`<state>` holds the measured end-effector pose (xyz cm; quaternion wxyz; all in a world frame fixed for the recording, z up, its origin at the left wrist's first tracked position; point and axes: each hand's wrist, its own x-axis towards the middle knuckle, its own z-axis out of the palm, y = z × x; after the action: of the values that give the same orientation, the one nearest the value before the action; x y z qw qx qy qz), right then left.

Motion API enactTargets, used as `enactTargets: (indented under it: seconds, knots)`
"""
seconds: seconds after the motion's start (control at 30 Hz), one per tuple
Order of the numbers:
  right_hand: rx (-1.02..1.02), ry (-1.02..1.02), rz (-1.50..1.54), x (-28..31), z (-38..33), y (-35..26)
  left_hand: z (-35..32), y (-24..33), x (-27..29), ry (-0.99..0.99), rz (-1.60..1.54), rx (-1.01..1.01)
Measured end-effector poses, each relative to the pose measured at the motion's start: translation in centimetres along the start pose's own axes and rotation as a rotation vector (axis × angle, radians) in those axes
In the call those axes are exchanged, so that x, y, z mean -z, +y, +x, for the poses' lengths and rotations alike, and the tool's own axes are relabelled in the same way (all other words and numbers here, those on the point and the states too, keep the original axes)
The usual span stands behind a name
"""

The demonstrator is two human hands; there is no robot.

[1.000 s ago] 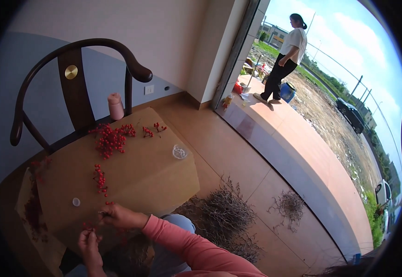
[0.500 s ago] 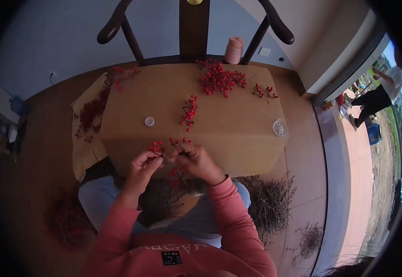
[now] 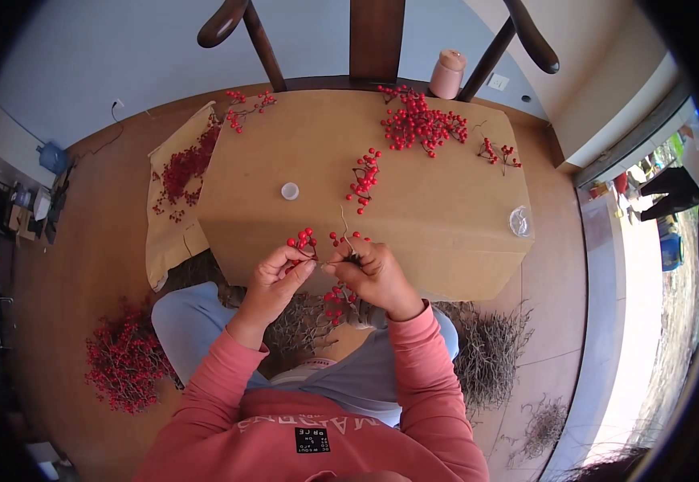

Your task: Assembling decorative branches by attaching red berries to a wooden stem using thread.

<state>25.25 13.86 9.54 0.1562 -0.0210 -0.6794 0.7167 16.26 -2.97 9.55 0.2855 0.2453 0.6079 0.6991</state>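
Berry sprig (image 3: 329,245) is lying pinched between both hands at the bench's (image 3: 446,233) near edge: left hand (image 3: 273,281) closing fingertips on it, right hand (image 3: 377,277) gripping its stem. Beyond are lying a white cap (image 3: 290,190), another sprig (image 3: 364,177), and a berry heap (image 3: 421,124).

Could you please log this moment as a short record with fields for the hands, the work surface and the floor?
left hand: pinches a red berry sprig
right hand: holds a thin twig with berries
surface: cardboard box carrying a berry pile, a small sprig and a white cap
floor: berry heap by the left knee, bare twigs at right
behind: wooden chair, pink bottle
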Motion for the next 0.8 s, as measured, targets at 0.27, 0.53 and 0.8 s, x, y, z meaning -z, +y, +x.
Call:
enactTargets:
  seconds: [0.27, 0.53, 0.8]
  knots:
    - [0.019, -0.005, -0.060, 0.1, 0.2, 0.0, 0.1, 0.3, -0.1, -0.002, 0.035, -0.040]
    - [0.057, 0.001, -0.163, 0.2, 0.3, -0.3, 0.3, 0.4, -0.2, -0.006, 0.277, -0.187]
    - [0.091, 0.066, -0.272, -0.1, 0.3, -0.4, 1.0, 1.0, -0.9, -0.029, 0.606, -0.440]
